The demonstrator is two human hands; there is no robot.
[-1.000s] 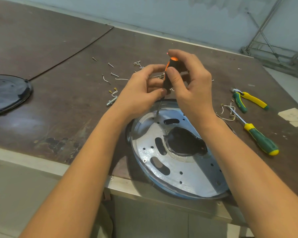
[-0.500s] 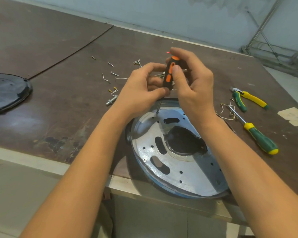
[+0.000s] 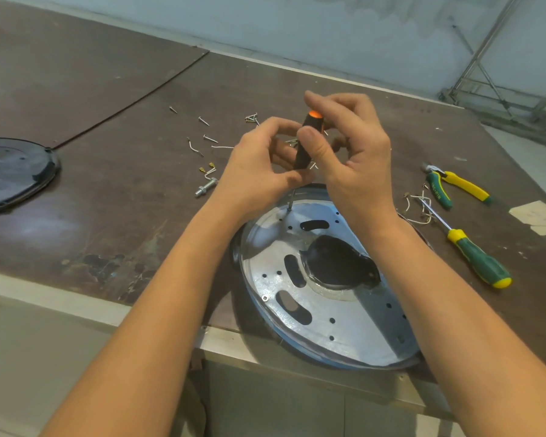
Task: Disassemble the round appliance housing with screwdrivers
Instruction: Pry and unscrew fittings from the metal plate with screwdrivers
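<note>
The round metal housing (image 3: 353, 326) lies flat at the near edge of the tabletop (image 3: 123, 184), its near rim overhanging. A black-and-orange screwdriver (image 3: 300, 159) stands nearly upright, tip set on the housing's far-left part. The left hand (image 3: 259, 171) is curled, pinching the handle's lower end. The right hand (image 3: 356, 156) pinches the upper handle between thumb and forefinger, its other fingers loosely bent. Loose screws (image 3: 208, 138) and a bolt (image 3: 206, 187) lie beyond the left hand. To the right lie wire scraps (image 3: 418, 209), pliers (image 3: 448, 187) and a green screwdriver (image 3: 476, 263). A dark lid (image 3: 13, 171) sits far left.
</note>
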